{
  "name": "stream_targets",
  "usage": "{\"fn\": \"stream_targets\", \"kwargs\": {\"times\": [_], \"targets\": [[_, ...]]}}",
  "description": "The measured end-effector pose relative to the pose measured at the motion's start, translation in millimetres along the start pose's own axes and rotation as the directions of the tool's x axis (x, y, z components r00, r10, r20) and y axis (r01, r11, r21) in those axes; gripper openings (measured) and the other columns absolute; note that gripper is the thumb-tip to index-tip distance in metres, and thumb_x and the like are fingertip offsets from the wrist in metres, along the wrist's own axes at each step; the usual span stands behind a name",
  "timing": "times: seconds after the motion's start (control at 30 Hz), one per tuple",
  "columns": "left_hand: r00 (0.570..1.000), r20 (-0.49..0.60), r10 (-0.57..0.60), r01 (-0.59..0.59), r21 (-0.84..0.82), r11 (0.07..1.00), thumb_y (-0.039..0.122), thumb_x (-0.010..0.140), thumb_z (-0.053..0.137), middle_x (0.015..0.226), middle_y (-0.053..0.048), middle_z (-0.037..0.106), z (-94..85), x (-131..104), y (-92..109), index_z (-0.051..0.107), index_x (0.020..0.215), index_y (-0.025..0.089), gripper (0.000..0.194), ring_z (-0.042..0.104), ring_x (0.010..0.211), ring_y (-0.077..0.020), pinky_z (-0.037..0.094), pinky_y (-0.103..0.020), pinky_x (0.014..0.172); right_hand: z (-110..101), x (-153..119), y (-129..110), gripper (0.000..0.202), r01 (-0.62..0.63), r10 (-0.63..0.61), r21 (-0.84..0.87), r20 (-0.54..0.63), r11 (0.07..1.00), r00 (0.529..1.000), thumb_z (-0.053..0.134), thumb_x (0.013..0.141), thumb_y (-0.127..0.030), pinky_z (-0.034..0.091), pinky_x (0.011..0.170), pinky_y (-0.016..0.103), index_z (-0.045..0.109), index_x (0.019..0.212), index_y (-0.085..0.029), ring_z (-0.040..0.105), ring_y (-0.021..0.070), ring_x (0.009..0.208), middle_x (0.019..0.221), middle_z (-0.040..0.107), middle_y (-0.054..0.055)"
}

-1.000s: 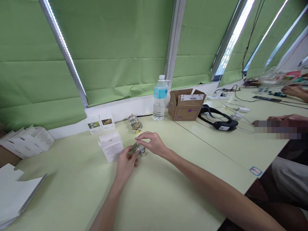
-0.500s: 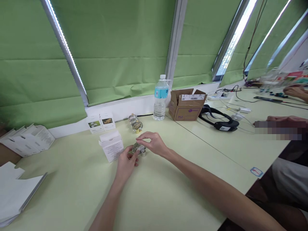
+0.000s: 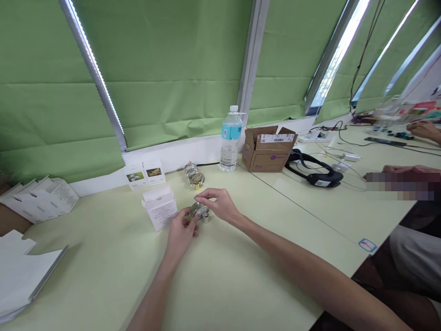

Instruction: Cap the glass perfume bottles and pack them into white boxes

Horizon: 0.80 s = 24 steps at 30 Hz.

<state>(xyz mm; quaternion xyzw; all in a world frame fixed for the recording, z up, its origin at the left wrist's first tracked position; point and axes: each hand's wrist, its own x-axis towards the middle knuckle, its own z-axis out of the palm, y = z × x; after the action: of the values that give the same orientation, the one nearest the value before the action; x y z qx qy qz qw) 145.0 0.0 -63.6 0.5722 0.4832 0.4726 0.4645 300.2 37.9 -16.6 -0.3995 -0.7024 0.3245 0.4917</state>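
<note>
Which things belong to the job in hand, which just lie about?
Likely in the job: small round bottle, left hand holding it, right hand at its top; silver cap beside it; probably the nearby white box.

Likely just lying about: water bottle; cardboard box; headset.

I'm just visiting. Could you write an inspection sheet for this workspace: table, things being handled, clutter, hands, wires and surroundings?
Surface: pale green tabletop with a dark seam across it.
Things being handled: rounded, shiny, glass-like object; small silver cylinder at its side; upright white cardboard box to its left.
Clutter: clear plastic water bottle with blue label; open brown cardboard box; black plastic headset.
Hands: left hand grips the glass-like object; right hand has its fingertips at the object's top, anything pinched too small to tell.
Cables: black cable along the wall; others at right.
Surroundings: green fabric blinds; a co-worker's hand far right.
</note>
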Motion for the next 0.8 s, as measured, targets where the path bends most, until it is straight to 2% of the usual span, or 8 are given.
{"fn": "stream_targets", "kwargs": {"times": [0.13,0.23,0.43,0.6,0.8], "targets": [[1.000,-0.009,-0.012,0.012,-0.018,1.000,0.050,0.072,0.061,0.098,-0.010,0.063,0.3,0,0,0.059,0.105,0.016,0.048,0.057,0.058,-0.0106,0.049,-0.021,0.044,-1,1,2,0.027,-0.090,0.090,0.077,0.004,0.993,0.996,0.063,0.075,-0.040,0.051,0.067,0.027,0.069,0.081,-0.015,0.064,0.0163,0.072,0.080,0.071,0.006],[1.000,-0.012,-0.001,0.001,-0.014,1.000,0.050,0.073,0.060,0.095,-0.009,0.063,0.5,0,-1,0.059,0.106,0.016,0.048,0.057,0.058,-0.0107,0.049,-0.021,0.045,-1,1,1,0.027,-0.078,0.077,0.059,0.013,0.995,0.997,0.062,0.076,-0.040,0.051,0.068,0.027,0.069,0.082,-0.015,0.065,0.0163,0.073,0.081,0.071,0.005],[1.000,0.000,0.020,-0.020,0.025,0.999,0.048,0.076,0.057,0.096,-0.007,0.063,-0.2,1,-4,0.057,0.105,0.018,0.042,0.057,0.058,-0.0108,0.049,-0.022,0.045,1,-1,3,0.021,0.131,-0.135,-0.154,-0.011,0.979,0.991,0.059,0.081,-0.036,0.051,0.072,0.027,0.070,0.082,-0.019,0.064,0.0158,0.076,0.083,0.071,0.004],[1.000,0.014,0.023,-0.024,0.028,0.999,0.048,0.077,0.056,0.095,-0.007,0.062,-0.8,1,-4,0.057,0.105,0.019,0.040,0.057,0.059,-0.0111,0.050,-0.022,0.046,-1,-2,8,0.020,0.196,-0.196,-0.283,0.031,0.939,0.980,0.058,0.082,-0.037,0.050,0.076,0.029,0.069,0.083,-0.021,0.064,0.0172,0.082,0.088,0.071,0.005],[1.000,0.014,0.025,-0.025,0.016,1.000,0.048,0.076,0.057,0.091,-0.007,0.062,-0.2,2,-4,0.058,0.103,0.018,0.041,0.056,0.059,-0.0118,0.049,-0.022,0.046,-13,0,0,0.025,0.348,-0.288,-0.391,0.204,0.852,0.936,0.050,0.087,-0.037,0.045,0.080,0.030,0.070,0.081,-0.023,0.063,0.0177,0.083,0.090,0.071,0.004]]}}
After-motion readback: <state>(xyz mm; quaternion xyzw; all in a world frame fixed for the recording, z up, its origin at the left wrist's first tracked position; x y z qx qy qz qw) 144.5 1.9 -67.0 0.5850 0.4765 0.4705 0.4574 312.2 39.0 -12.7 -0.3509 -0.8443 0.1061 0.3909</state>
